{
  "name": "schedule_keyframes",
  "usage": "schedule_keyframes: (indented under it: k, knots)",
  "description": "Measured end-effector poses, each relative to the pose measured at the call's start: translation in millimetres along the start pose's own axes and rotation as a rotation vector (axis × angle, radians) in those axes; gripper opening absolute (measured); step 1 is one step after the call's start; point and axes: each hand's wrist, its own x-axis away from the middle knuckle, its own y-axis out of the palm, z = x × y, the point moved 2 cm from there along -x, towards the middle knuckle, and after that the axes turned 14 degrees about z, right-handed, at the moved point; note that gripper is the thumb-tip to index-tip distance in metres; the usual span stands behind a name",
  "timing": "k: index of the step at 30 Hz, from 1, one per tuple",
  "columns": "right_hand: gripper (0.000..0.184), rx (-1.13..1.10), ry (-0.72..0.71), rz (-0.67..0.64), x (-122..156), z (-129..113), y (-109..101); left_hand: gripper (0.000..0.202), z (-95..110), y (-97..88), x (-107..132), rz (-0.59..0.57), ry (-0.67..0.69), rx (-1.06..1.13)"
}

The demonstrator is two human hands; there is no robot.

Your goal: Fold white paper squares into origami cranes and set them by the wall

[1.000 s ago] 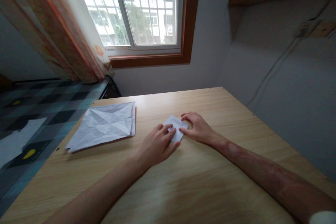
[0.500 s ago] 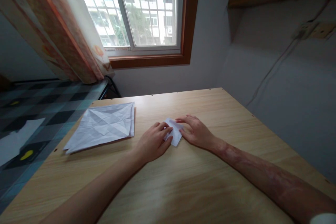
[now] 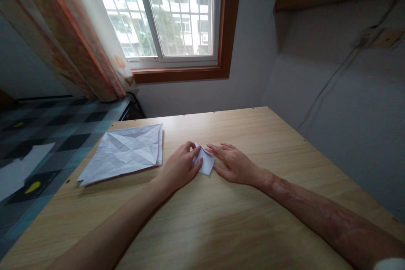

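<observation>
Pinching a small folded white paper piece at mid-frame, the left hand has its fingertips closed on the paper's left edge. The right hand lies flat and loose, fingers touching the right edge. So the paper sits between both hands on the light wooden worktop. A bigger creased white paper sheet lies well apart, toward the left of the frame.

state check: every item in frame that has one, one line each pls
small paper: folded, on the desk, pinched between both hands
left hand: fingers curled on the paper's left edge
right hand: flat, fingers on its right edge
paper stack: creased, lying flat, untouched
window: shut
curtain: drawn aside
</observation>
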Motion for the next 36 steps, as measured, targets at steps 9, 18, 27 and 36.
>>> schedule_keyframes:
  k: [9, 18, 27, 36]
  knots:
    - [0.052, 0.018, -0.060, -0.134, -1, -8, -1, 0.049, -3, 1.2, 1, 0.050, -0.031, -0.022]
    - [0.050, -0.058, -0.104, -0.092, 1, -13, -2, 0.045, -7, 5.8, 6, 0.026, -0.043, -0.133]
    - [0.062, -0.039, -0.120, -0.129, -2, -11, -2, 0.049, -14, 9.2, 7, 0.002, -0.040, -0.085]
    - [0.059, 0.031, -0.050, -0.084, 0, -10, 0, 0.053, -7, -0.7, 6, 0.173, -0.137, -0.093]
